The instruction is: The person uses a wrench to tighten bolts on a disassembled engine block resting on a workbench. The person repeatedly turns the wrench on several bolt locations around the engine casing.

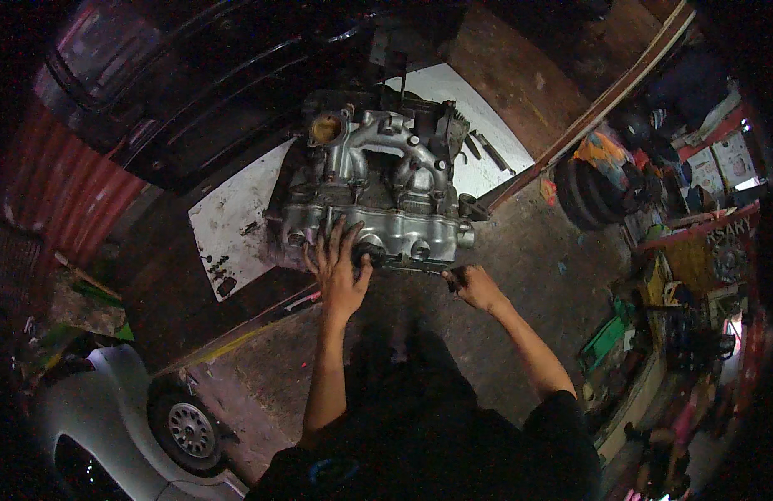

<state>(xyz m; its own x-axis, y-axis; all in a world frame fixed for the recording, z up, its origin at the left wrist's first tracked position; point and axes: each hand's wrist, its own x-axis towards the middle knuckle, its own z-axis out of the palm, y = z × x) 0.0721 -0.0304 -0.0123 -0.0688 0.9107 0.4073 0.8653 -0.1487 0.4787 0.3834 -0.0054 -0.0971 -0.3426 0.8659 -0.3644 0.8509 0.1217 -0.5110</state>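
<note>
A grey metal engine (378, 196) with a curved intake manifold (386, 138) and a ribbed valve cover (370, 230) lies in front of me. My left hand (341, 271) rests on the near left side of the cover, its fingers spread and open. To the right, my right hand (477, 288) is closed around the end of a thin-shafted hand tool (416, 268). That shaft runs left along the engine's near edge, and where its tip meets the engine is too dark to make out. A round open throat (326, 128) faces up at the manifold's far left.
Under the engine is a white board (224, 213) with small dark parts (217, 269) on its left. Long metal tools (491, 152) lie on its right. Black car bodywork (228, 83) stands behind, a silver car (111, 417) lower left, tyres (583, 192) at right.
</note>
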